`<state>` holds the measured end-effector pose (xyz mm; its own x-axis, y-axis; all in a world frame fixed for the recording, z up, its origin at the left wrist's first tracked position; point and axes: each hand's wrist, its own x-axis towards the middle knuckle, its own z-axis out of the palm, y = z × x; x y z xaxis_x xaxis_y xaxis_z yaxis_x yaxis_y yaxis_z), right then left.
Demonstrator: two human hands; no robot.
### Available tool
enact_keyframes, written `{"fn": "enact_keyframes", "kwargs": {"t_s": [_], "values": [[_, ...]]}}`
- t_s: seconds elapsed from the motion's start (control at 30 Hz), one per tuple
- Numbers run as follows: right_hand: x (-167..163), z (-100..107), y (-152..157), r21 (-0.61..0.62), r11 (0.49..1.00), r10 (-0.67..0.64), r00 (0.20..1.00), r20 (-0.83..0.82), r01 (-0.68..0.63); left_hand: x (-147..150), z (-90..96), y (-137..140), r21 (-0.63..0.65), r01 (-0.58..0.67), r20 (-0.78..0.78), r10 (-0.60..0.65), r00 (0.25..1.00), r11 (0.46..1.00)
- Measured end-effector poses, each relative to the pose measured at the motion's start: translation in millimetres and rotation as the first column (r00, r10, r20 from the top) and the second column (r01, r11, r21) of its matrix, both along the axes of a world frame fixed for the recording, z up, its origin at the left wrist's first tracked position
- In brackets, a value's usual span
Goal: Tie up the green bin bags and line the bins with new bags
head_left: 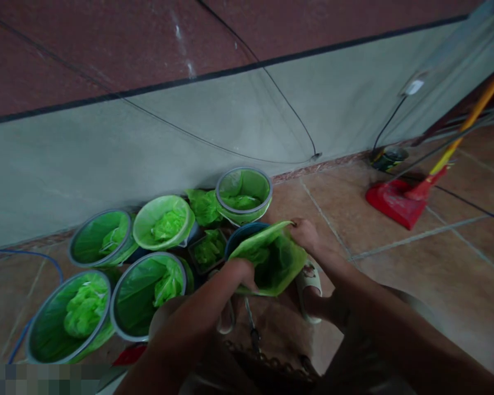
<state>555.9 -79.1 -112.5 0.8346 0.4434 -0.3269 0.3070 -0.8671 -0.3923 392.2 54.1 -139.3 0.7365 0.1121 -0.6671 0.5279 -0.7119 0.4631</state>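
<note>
Green bag (271, 260) thin, translucent, crumpled.

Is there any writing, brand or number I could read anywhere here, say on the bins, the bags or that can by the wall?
None can be read.
Green bag held by left hand and right hand: plain, no print.
Lined bins: no labels visible.
Can by the wall: any label is too blurred.
Bottom-left corner: pixelated, unreadable.
</note>
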Motion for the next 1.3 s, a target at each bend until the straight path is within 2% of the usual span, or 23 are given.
{"fn": "enact_keyframes", "kwargs": {"t_s": [0.07,0.1,0.17,0.27,0.33,0.47,0.57,0.63,0.7,0.8,0.87,0.93,1.0,1.1,1.23,1.3], "values": [[-4.5,0.8,0.0,-0.096,0.988,0.125,0.992,0.009,-0.124,9.5,16.0,9.8,0.11,0.136,-0.006,-0.136,0.991,0.985],[-6.4,1.4,0.3,-0.127,0.977,0.171,0.985,0.01,-0.168,14.3,23.1,13.7,0.188,0.127,0.036,-0.136,0.99,0.974],[-8.7,2.2,1.0,-0.154,0.964,0.223,0.975,0.011,-0.218,22.7,31.5,20.2,0.333,-0.006,0.181,-0.058,0.982,0.943],[-8.4,2.0,2.0,-0.12,0.961,0.253,0.968,0.002,-0.251,30.0,26.4,29.8,0.451,-0.182,0.301,0.043,0.953,0.873],[-7.6,0.8,2.7,-0.067,0.961,0.269,0.963,-0.016,-0.269,32.0,15.5,36.8,0.451,-0.208,0.296,0.074,0.952,0.868],[-6.8,0.0,2.5,0.117,0.942,0.325,0.944,-0.064,-0.316,33.5,-4.3,47.7,0.387,-0.195,0.189,0.129,0.973,0.901],[-2.2,3.9,-0.9,0.233,0.933,0.313,0.938,-0.147,-0.275,33.2,-11.2,52.8,0.384,-0.228,0.136,0.189,0.972,0.895],[3.4,8.3,-4.4,0.196,0.951,0.274,0.945,-0.179,-0.239,32.3,-13.0,55.8,0.384,-0.224,0.112,0.195,0.974,0.896],[7.9,12.6,-7.5,0.041,0.966,0.26,0.953,-0.156,-0.256,31.8,-12.3,57.6,0.386,-0.205,0.123,0.17,0.978,0.9],[6.0,16.4,-9.0,-0.249,0.934,0.245,0.966,-0.08,-0.257,33.7,-4.4,54.7,0.425,-0.207,0.218,0.122,0.968,0.881],[-1.3,16.9,-6.7,-0.324,0.919,0.234,0.972,-0.01,-0.225,36.3,5.8,48.6,0.452,-0.194,0.298,0.058,0.953,0.871],[-9.3,16.5,-2.1,-0.281,0.93,0.268,0.96,0.079,-0.237,38.4,17.5,40.4,0.467,-0.149,0.36,-0.034,0.932,0.871],[-14.1,16.1,2.7,-0.199,0.932,0.334,0.932,0.14,-0.304,39.1,27.3,32.3,0.471,-0.098,0.407,-0.117,0.906,0.877],[-13.3,16.5,7.3,-0.142,0.924,0.371,0.923,0.105,-0.355,37.5,33.1,25.5,0.466,-0.077,0.451,-0.162,0.878,0.882],[-6.5,19.3,6.5,-0.079,0.947,0.317,0.947,0.054,-0.313,34.8,27.7,31.6,0.459,-0.148,0.399,-0.055,0.915,0.876],[-4.9,20.5,3.2,-0.001,0.935,0.355,0.935,-0.014,-0.355,33.7,23.7,39.3,0.424,-0.212,0.368,0.047,0.929,0.881]]}}
